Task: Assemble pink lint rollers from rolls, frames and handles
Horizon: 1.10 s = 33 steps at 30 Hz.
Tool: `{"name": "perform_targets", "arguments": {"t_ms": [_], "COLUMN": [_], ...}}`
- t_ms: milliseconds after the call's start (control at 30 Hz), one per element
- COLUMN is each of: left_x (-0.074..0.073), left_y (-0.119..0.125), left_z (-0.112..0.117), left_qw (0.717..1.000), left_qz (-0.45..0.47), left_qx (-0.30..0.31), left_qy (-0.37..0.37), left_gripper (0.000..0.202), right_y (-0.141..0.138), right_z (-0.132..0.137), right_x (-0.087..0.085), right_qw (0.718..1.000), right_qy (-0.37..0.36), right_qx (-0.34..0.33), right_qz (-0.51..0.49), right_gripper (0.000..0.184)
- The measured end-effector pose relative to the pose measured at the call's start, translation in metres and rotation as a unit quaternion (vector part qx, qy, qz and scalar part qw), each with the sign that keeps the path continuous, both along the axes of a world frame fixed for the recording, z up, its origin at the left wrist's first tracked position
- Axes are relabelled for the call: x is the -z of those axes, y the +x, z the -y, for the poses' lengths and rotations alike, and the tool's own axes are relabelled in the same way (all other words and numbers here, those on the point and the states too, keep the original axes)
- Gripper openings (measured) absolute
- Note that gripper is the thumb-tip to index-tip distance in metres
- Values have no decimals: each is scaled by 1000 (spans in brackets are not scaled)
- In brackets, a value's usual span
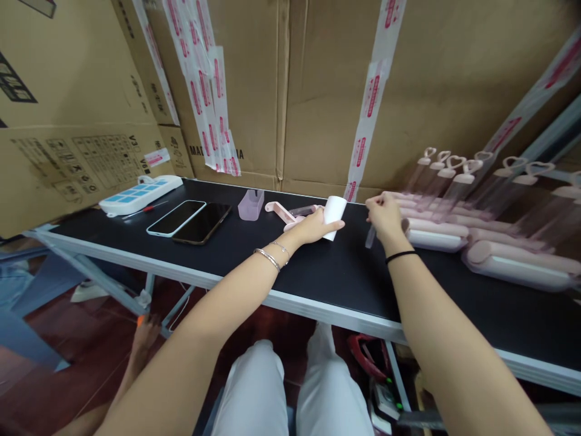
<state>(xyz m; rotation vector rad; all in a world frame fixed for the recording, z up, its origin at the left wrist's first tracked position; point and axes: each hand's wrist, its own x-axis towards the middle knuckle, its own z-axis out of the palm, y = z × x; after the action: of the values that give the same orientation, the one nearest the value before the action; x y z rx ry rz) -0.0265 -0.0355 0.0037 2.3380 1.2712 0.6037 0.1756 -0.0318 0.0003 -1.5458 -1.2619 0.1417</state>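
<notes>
A white cylinder (334,213), which looks like a paper roll, is in the grasp of my left hand (315,226) over the middle of the table. Pale pink plastic parts (282,213) lie just beyond that hand, partly hidden by it. My right hand (385,215) is closed, with its thumb and fingers pinched together. From under its fingers a small translucent strip (371,236) hangs down. Right beside this hand lie several pink and white wrapped cases (436,235) with clear tubes and heart-shaped loops.
A translucent lilac cup (251,204), two phones (176,218) (202,224), a screwdriver (147,209) and a white power strip (141,195) occupy the table's left side. Cardboard (318,91) walls the back. Another person's hand (146,333) shows below left.
</notes>
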Motion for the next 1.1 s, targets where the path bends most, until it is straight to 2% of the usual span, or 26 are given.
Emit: {"name": "perform_targets", "arguments": {"t_ms": [67, 133, 200, 367, 500, 567, 633, 700, 733, 833, 933, 1000, 1100], "left_x": [-1, -2, -2, 2, 0, -8, -19, -27, -29, -30, -28, -27, -28], "left_y": [-3, -6, -11, -15, -13, -17, -26, -37, -43, -55, -59, -59, -57], "left_z": [-6, -12, -18, -25, -23, -19, -14, -11, -10, -13, -19, -22, -21], "left_qw": [1000, 999, 999, 999, 995, 987, 969, 949, 943, 942, 947, 949, 954], "left_qz": [8, 25, 34, 0, -31, -44, -60, -102, -131, -181, -138, -107, -62], "left_qx": [-16, -24, -31, -35, -21, -72, -169, -256, -277, -278, -291, -295, -263], "left_qy": [-6, -11, -7, 30, 95, 136, 168, 155, 130, 44, 10, 32, 127], "left_gripper": [68, 65, 64, 61, 57, 57, 57, 60, 62, 56, 50, 43, 36], "right_y": [-7, -16, -25, -36, -37, -38, -40, -42, -44, -53, -66, -76, -83], "right_z": [-2, -2, -1, 1, 3, 4, 6, 10, 13, 26, 40, 47, 51], "right_x": [10, 16, 18, 14, 11, 10, 8, 4, 2, -9, -18, -20, -19], "right_qw": [993, 977, 959, 931, 932, 939, 944, 944, 943, 941, 930, 913, 899], "right_qy": [-92, -169, -214, -234, -237, -214, -186, -176, -180, -219, -288, -338, -366], "right_qx": [25, 13, -8, -69, -56, -36, -23, -24, -22, 9, 25, 11, 5], "right_qz": [63, 129, 188, 270, 269, 267, 271, 279, 281, 258, 228, 230, 241], "right_gripper": [7, 19, 30, 36, 38, 40, 41, 40, 41, 49, 66, 68, 51]}}
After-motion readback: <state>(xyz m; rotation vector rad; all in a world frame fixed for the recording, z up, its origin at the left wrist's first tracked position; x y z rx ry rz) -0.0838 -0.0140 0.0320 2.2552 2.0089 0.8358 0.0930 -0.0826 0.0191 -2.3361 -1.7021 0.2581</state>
